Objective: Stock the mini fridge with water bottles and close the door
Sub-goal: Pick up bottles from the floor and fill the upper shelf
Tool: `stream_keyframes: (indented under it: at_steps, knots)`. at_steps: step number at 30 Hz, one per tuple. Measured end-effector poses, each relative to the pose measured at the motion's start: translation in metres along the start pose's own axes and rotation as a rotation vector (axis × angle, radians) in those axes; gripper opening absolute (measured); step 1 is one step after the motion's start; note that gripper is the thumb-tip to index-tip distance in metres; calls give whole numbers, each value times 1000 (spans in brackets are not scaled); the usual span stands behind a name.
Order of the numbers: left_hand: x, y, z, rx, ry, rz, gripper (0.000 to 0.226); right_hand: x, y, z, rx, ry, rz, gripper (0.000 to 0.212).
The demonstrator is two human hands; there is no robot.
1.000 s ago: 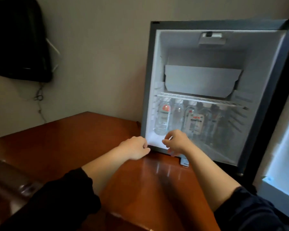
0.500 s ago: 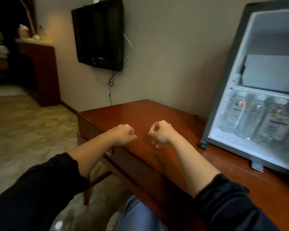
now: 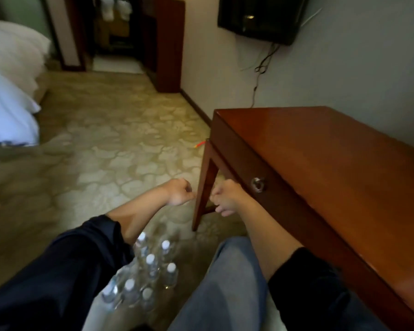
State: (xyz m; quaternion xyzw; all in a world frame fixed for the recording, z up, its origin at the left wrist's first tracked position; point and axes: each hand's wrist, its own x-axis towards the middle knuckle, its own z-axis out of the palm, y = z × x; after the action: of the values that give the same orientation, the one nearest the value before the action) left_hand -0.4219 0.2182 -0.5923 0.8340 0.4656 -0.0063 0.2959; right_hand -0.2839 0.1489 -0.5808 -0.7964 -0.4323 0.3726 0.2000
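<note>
Down on the carpet off the open end of the wooden desk, on the person's side of its slanted front leg, a cluster of water bottles stands upright with white caps pointing up at the head camera. The pack sits between a dark sleeve and a knee in blue jeans, and its far edge is hidden under the left forearm. From where I'd stand, both hands hover in the air at that same desk leg, one on either side of it: the left hand on the side away from the desk, the right hand just below the drawer knob. Each has its fingers curled into a loose fist and holds nothing. What matters for the coming move is that the bottles lie well below and behind both hands, back toward the person's body, so I reckon the reach has to come down and inward, not forward. The left arm passes straight over the pack and looks the nearer one; the right would have to cross the knee. Since the bottles stand on end, a grasp round the neck or shoulder from above seems the natural way in. The mini fridge does not show in this view, so I can't tell how its door stands
</note>
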Motion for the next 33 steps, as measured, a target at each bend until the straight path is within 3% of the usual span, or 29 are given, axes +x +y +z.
stream_keyframes:
  at_steps: [8, 11, 18, 24, 29, 32, 33]
  knots:
    - [27, -109, 61, -120, -97, -221, 36, 63, 12, 99, -177, -180, -31, 20]
    - [32, -140, 96, -205, -130, -285, 30, 84, 28, 132, -164, -250, 14, 21]
    - [33, -196, 183, -322, -196, -520, 46, 117, 73, 198, -138, -372, 120, 12]
    - [32, -221, 257, -454, -141, -656, 36, 133, 98, 242, -81, -502, 175, 9]
    - [42, -234, 301, -550, -152, -729, 49, 163, 113, 255, -39, -477, 232, 9]
    - [53, -241, 325, -449, -234, -742, 62, 173, 129, 261, 0, -477, 312, 6]
    - [57, -243, 331, -406, -240, -746, 57, 175, 131, 263, 12, -478, 334, 10]
